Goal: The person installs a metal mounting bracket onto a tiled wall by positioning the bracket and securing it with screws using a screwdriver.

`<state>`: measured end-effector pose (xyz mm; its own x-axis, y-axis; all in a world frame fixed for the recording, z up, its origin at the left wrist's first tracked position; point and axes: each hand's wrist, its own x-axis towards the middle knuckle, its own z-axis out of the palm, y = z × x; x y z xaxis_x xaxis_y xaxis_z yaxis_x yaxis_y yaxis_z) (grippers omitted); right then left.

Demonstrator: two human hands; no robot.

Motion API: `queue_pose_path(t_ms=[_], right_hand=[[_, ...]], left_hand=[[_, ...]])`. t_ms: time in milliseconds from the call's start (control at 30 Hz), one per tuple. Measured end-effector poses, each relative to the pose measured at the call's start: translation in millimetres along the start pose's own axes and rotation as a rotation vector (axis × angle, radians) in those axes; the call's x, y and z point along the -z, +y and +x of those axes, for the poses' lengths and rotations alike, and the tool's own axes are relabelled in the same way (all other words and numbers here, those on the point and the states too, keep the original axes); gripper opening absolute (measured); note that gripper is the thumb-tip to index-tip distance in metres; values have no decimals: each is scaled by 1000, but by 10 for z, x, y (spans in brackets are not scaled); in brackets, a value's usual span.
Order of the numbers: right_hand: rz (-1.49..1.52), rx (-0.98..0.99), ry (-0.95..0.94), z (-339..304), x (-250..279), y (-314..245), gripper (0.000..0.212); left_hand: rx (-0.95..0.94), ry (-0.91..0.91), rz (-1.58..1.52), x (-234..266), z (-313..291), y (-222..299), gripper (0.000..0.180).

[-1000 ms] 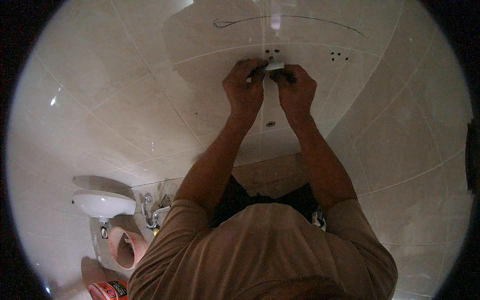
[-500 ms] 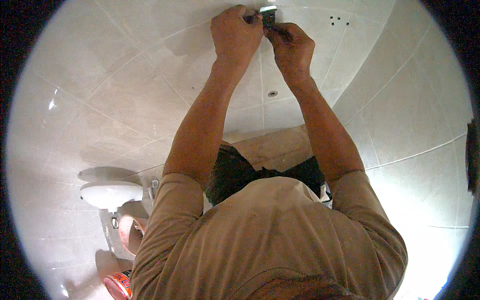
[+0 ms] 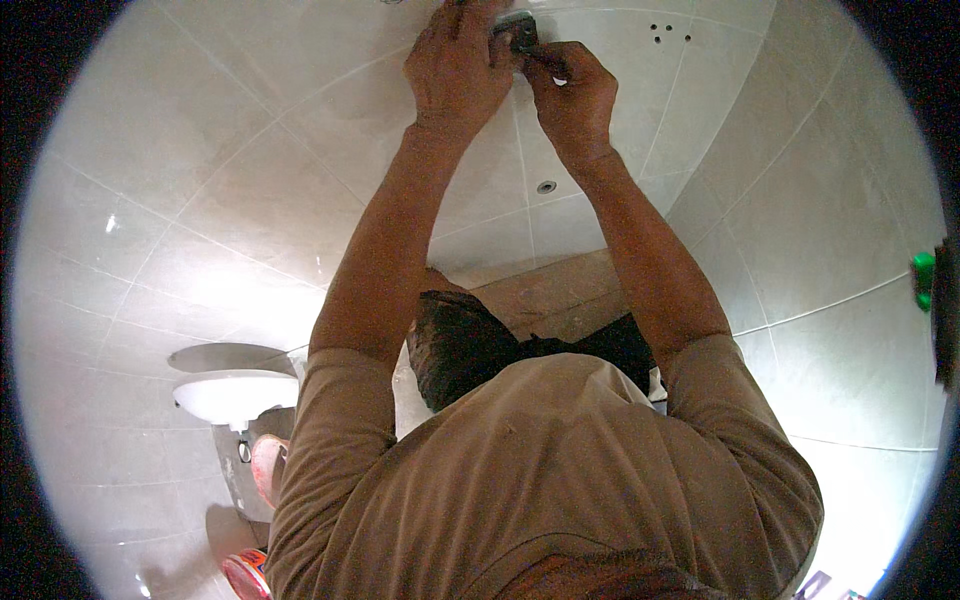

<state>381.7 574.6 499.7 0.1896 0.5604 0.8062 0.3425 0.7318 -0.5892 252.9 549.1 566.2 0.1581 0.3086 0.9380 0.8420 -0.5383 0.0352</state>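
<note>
High on the tiled wall, at the top of the view, sits a small dark fitting (image 3: 523, 36) with a pale upper edge. My left hand (image 3: 457, 78) reaches up to its left side, fingers closed against it, and the fingertips run close to the top of the picture. Just below and to the right of the fitting, my right hand (image 3: 577, 98) is closed in a pinch. A thin dark piece seems to lie between its fingers, too small to name, and a small bright spot shows beneath them.
Several dark holes (image 3: 670, 34) mark the wall to the right. A round metal-rimmed outlet (image 3: 546, 187) sits lower between my forearms. At left are a white washbasin (image 3: 236, 396), a pinkish tub (image 3: 267, 466) and a red-and-white bucket (image 3: 243, 574). A green object (image 3: 923, 276) shows at the right rim.
My left hand has shifted slightly up and left, its fingers now extending farther over the fitting. My right hand stays in a pinch below it. The view has moved a little.
</note>
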Motion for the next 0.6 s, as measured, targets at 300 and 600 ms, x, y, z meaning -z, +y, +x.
queue_pose_path(t_ms=[300,600], right_hand=[[52,-4,-14,-92,13,-14,34],[74,-59,-7,-75,148,24,49]], left_hand=[[-351,-166,116,36,-51,-292,47],[-422,-94,137,36,-59,-244,54]])
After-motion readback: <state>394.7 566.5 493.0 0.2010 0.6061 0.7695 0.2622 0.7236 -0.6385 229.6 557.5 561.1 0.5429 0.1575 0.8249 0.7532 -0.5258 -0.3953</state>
